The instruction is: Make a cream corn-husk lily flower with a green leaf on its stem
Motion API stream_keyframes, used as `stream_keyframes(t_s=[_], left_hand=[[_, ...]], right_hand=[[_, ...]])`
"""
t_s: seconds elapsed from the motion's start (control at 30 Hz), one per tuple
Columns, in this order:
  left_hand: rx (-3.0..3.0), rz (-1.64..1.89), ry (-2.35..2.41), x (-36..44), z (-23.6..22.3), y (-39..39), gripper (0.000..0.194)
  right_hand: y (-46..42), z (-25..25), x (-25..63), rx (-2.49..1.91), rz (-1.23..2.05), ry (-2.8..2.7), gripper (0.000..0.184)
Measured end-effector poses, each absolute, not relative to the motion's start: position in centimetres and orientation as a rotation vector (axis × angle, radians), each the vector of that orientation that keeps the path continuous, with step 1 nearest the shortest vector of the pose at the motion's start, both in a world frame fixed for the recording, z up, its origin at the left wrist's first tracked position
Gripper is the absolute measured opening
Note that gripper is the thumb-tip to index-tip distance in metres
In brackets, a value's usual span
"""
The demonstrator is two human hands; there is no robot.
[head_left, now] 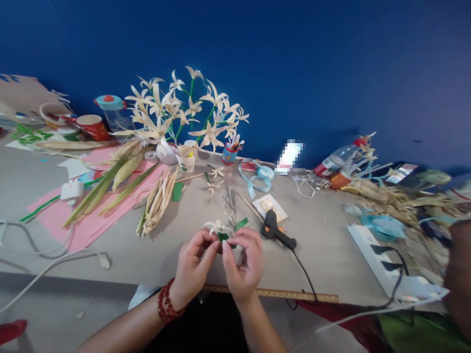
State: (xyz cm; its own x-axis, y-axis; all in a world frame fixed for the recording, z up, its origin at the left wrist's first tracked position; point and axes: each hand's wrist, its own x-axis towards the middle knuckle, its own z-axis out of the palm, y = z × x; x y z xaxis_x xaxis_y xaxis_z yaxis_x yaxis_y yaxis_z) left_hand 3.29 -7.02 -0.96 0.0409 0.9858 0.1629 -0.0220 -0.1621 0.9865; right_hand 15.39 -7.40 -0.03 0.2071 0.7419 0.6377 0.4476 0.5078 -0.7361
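Note:
My left hand [195, 262], with a red bead bracelet on its wrist, pinches a small cream corn-husk flower [217, 227] by its base. Closed on a dark green paper strip [222, 237] at that base is my right hand [245, 262], thumb against forefinger. The fingertips of both hands nearly meet and hide part of the strip. Just beyond the right fingers shows another green piece [242, 224]; whether it joins the strip I cannot tell. A black glue gun [275, 230] lies to the right of my hands. Thin wires [230, 196] and loose husk flowers [213, 187] lie ahead.
Finished husk flowers [208, 132] stand in cups at the back. Husks [160, 203] and pink paper [91, 230] cover the left side. Blue ribbon [263, 174] lies behind the glue gun. At right are a power strip [379, 260] with cables and part of another person [458, 274].

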Motion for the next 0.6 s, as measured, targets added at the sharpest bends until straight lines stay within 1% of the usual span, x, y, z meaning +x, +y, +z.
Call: stream_keyframes(t_s=[0.37, 0.6], left_hand=[[1.494, 1.386, 1.164, 3.17, -1.51, -7.31, 0.008], [1.608, 1.434, 1.194, 2.99, -1.72, -7.27, 0.007]], right_hand=[[-7.37, 0.48, 15.06, -1.146, 0.127, -1.473, 0.018], [-7.46, 0.62, 14.77, -1.164, 0.147, -1.476, 0.016]])
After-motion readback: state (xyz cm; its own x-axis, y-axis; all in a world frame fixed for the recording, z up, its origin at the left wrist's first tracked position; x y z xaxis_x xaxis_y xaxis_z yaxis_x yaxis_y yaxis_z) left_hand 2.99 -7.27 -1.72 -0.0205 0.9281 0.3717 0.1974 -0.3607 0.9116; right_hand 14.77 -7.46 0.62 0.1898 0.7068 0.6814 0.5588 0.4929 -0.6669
